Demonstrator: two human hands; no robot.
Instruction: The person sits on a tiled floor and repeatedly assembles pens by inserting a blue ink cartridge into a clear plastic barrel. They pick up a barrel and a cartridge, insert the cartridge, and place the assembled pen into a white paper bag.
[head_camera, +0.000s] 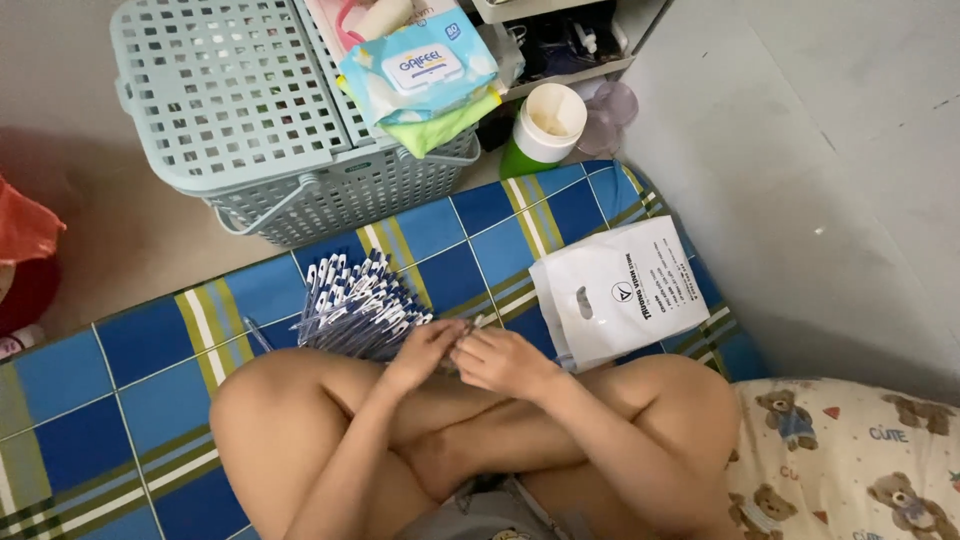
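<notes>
Heap of blue-and-white pens (358, 305) fanned on the checked mat.

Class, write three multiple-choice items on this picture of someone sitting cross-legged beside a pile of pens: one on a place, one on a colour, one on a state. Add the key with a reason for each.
1. Where does the pile of pens lie?
A. on the checked mat, in front of the knees
B. inside the basket
C. on the pillow

2. What colour is the plastic bag by the right knee?
A. red
B. white
C. black

3. How is the lidded basket?
A. tipped on its side
B. lid off
C. lid shut, wipes pack on top

Key: 1 A, the pens rest on the mat just beyond the left hand and right hand. 2 B, the bag is white with dark print. 3 C, the lid lies flat with the pack resting on it.
</notes>
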